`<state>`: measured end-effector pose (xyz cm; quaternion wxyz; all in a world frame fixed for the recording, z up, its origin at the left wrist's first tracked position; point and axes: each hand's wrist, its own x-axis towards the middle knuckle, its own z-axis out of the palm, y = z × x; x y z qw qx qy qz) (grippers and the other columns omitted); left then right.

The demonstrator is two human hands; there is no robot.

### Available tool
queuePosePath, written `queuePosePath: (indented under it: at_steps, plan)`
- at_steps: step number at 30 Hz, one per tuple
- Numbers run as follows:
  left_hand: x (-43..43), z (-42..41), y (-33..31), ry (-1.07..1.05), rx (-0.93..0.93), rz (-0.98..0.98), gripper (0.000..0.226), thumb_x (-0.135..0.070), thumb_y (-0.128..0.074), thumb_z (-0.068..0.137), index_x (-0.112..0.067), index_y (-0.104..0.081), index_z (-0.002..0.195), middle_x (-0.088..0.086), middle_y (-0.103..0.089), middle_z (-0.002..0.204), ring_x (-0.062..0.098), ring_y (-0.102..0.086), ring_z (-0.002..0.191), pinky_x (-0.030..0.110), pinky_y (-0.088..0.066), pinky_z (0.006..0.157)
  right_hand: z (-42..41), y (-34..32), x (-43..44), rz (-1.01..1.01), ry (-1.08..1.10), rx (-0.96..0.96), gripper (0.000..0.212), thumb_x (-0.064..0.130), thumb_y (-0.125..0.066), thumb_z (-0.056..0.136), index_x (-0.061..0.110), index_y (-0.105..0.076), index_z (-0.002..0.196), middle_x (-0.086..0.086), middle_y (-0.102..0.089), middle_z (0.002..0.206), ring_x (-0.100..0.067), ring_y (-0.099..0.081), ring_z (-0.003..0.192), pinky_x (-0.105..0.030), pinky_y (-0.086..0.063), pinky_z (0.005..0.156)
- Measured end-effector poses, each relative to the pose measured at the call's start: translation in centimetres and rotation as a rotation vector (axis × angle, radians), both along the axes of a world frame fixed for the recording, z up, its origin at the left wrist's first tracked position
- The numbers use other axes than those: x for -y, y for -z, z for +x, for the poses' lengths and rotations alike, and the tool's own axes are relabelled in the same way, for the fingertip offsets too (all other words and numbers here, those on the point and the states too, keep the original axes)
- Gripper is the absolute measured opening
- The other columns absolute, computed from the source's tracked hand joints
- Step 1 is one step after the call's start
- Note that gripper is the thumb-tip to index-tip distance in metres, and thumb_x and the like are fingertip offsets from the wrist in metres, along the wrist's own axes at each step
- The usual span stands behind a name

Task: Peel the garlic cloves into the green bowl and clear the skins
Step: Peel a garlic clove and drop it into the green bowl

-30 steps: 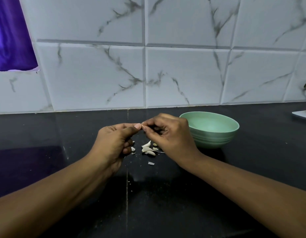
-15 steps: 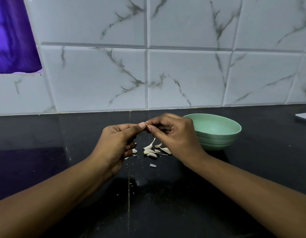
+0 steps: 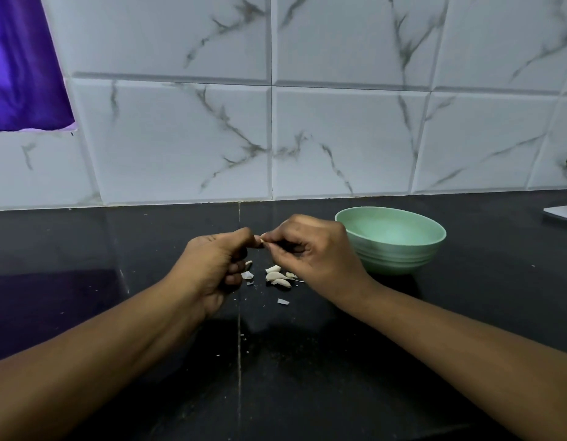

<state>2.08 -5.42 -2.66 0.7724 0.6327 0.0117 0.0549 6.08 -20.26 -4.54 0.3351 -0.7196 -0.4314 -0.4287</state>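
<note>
I hold one garlic clove (image 3: 262,242) up over the desk (image 3: 116,249), pinched from both ends. My left hand (image 3: 212,268) grips it from the left with curled fingers, and my right hand (image 3: 314,253) pinches it from the right, the two sets of fingertips almost meeting. Only a pale sliver shows between them, so I judge rather than see that its long axis runs left to right. Below my hands, on the desk, the other cloves and skins (image 3: 277,276) lie in a small scatter. The green bowl (image 3: 393,261) stands to the right and a little farther off, just beside my right hand, which is the nearer one. Once bare, the clove should travel rightward in those fingers, over the bowl's left rim.
</note>
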Motion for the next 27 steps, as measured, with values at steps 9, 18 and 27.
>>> queuePosePath:
  at_steps: [9,18,27]
  plan:
    - [0.4,0.0,0.2,-0.06,-0.008,-0.058,0.019,0.001,-0.051,0.086,-0.001,-0.059,0.069,-0.007,-0.024,0.04,0.002,-0.021,0.029,0.01,-0.014,0.03,0.1,0.7,-0.6,0.105,-0.063,-0.149,0.004,0.006,-0.069,0.077,0.004,-0.072,0.079,-0.009,-0.067,0.071,-0.023,-0.064,0.06,-0.041,-0.051,0.051]
    - [0.6,-0.2,0.3,-0.101,0.031,-0.002,0.02,0.001,-0.051,0.086,0.001,-0.058,0.067,-0.009,-0.025,0.036,0.002,-0.02,0.028,0.01,-0.017,0.03,-0.3,1.0,-1.3,0.244,-0.096,-0.369,0.004,0.009,-0.068,0.076,0.007,-0.072,0.077,-0.008,-0.07,0.073,-0.024,-0.069,0.066,-0.047,-0.055,0.061]
    - [0.3,0.5,1.0,-0.093,0.09,0.101,0.005,-0.001,-0.061,0.083,0.004,-0.061,0.082,-0.007,-0.026,0.039,0.003,-0.021,0.031,0.011,-0.017,0.032,-0.7,0.1,-1.3,0.328,-0.184,-0.704,0.014,0.004,-0.07,0.082,0.014,-0.069,0.073,-0.007,-0.071,0.069,-0.012,-0.069,0.065,-0.024,-0.054,0.062]
